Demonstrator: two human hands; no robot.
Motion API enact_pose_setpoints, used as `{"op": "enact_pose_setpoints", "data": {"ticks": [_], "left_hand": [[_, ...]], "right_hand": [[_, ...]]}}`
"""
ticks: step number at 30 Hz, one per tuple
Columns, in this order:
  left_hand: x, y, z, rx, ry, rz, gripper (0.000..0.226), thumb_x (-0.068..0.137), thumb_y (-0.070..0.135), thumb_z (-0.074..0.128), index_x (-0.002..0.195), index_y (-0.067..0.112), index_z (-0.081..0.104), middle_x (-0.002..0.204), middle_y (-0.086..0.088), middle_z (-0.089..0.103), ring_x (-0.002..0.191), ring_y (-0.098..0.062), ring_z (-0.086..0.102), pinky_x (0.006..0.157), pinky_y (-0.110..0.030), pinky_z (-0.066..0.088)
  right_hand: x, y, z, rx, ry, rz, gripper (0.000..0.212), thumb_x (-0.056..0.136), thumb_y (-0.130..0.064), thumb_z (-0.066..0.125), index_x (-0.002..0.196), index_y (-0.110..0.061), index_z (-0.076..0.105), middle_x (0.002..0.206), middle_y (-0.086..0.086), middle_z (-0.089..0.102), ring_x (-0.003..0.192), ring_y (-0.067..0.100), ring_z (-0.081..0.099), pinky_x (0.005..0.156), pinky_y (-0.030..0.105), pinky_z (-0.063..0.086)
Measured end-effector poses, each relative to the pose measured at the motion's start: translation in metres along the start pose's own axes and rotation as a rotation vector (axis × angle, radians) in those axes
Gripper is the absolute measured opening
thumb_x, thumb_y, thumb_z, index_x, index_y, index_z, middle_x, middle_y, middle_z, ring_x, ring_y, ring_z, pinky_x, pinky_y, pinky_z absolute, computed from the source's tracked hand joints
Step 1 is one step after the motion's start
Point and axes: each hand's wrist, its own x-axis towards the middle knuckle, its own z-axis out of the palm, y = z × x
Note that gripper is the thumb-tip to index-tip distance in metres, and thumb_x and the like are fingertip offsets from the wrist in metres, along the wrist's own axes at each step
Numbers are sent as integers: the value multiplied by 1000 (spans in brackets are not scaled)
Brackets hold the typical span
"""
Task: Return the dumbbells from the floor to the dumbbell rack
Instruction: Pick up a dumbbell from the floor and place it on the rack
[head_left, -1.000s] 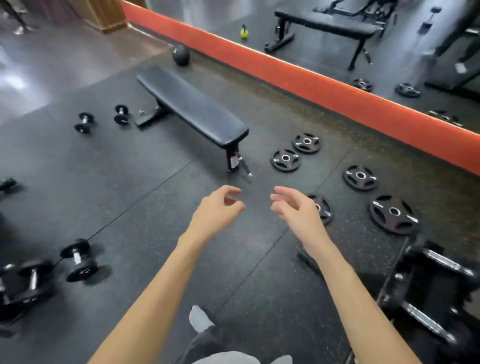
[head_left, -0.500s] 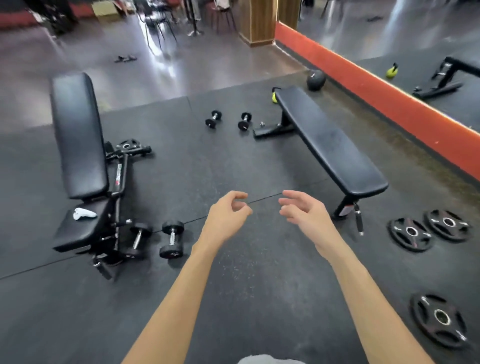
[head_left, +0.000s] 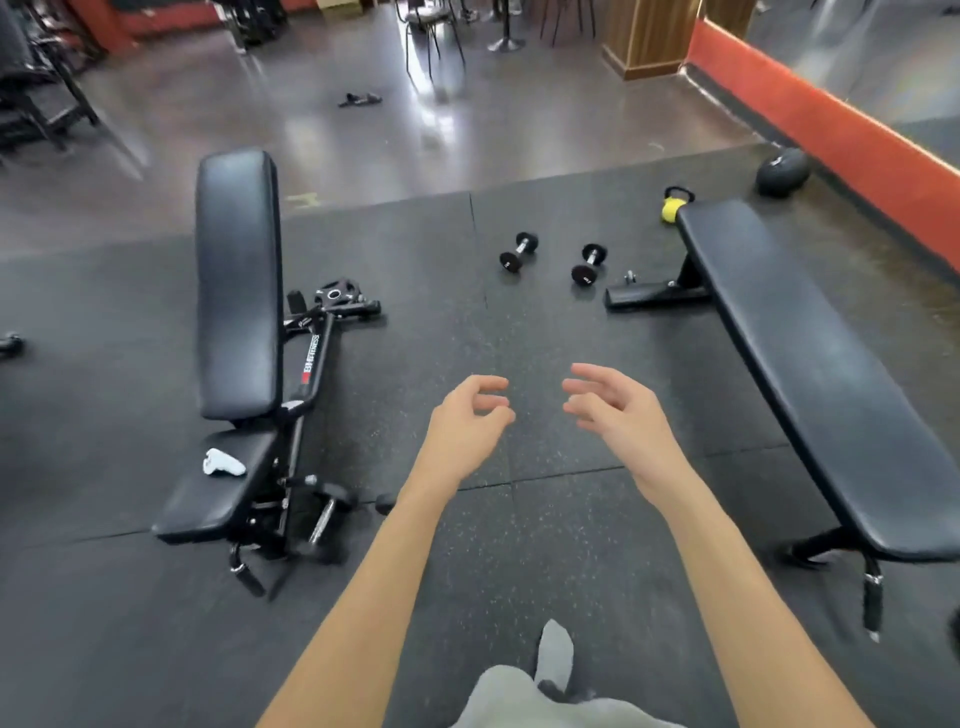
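Observation:
Two small black dumbbells lie on the rubber floor ahead, one on the left (head_left: 518, 252) and one on the right (head_left: 588, 264), near the flat bench's foot. Another dumbbell (head_left: 326, 515) lies low beside the adjustable bench, partly hidden by my left forearm. A further one (head_left: 10, 344) peeks in at the far left edge. My left hand (head_left: 467, 426) and my right hand (head_left: 613, 410) are held out in mid-air, fingers curled loosely and apart, holding nothing. No dumbbell rack is in view.
An adjustable bench (head_left: 236, 291) stands at left with a white controller (head_left: 222, 462) on its seat and a small plate (head_left: 336, 293) behind. A flat bench (head_left: 810, 353) runs along the right. A yellow kettlebell (head_left: 675, 203) and a black ball (head_left: 782, 171) sit by the orange wall base.
The view has swung left: the weight plates and rack at right left the frame, the adjustable bench came fully in. Both hands stay raised, empty, in the same pose.

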Motion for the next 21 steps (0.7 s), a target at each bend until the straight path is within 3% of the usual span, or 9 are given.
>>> {"op": "enact_pose_setpoints", "data": {"ticks": [5,12,21], "left_hand": [[110,44,9,-31,-8,0,34,93,23,64,124,37,62,111,19,71,93,-7,70,69,-20,48],[293,79,11,-46,-25,-20,36,92,20,66,123,37,64,113,16,71,103,-7,67,76,-23,46],[563,172,28,-94,-107,5,32,93,21,67,119,39,63,117,15,68,108,-7,64,91,-29,46]], "right_hand": [[119,-31,-9,-1,-5,2,40,92,-10,66,126,-31,69,114,-13,77,107,13,72,103,43,56],[299,-51,-15,-29,-29,15,39,93,-10,66,126,-31,69,115,-12,76,107,11,72,102,43,56],[541,-118,-55,-8,124,50,40,94,-5,64,130,-23,67,116,-12,75,110,14,70,101,40,57]]}}
